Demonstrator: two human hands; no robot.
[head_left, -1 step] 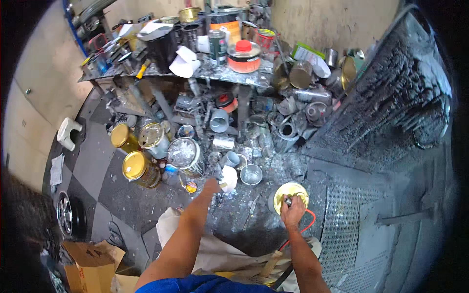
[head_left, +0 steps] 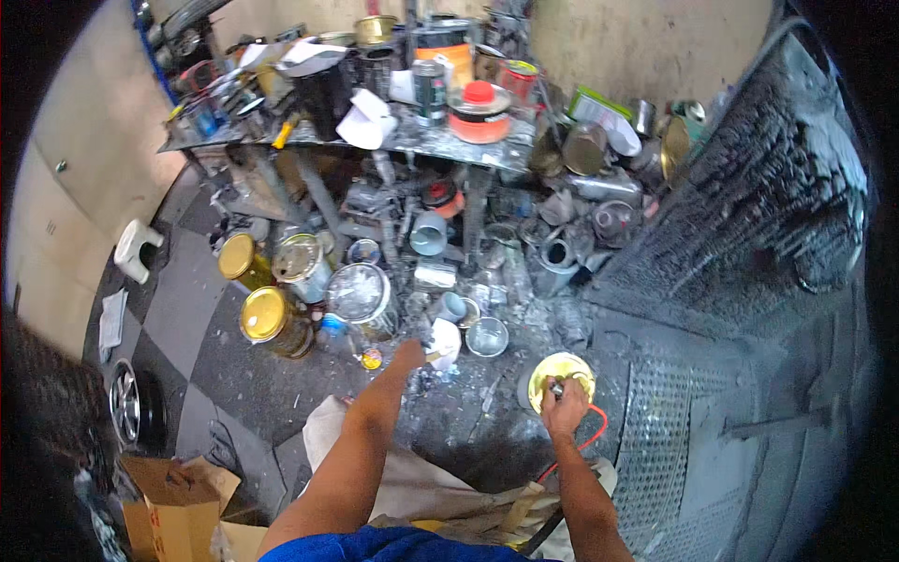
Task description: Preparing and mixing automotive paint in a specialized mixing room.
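My right hand is closed round a dark metal tool, held over a round container with yellow contents. A red hose curves beside that hand and runs back toward my lap. The tool's lower end is hidden. My left arm reaches forward to the floor, and my left hand is too blurred at its end for the fingers to show. Close to it are a short stick, a white round piece, a grey cup and a grey metal bowl.
Gold-lidded cans and a paint-crusted bucket stand left of centre. Behind them is a cluttered bench bearing several tins. A paint-caked panel leans at the right, above a metal grating. A wheel and a cardboard box lie at left.
The surroundings sit slightly farther right in the picture. Both arms keep nearly the same pose, and my right hand still grips the tool over the container.
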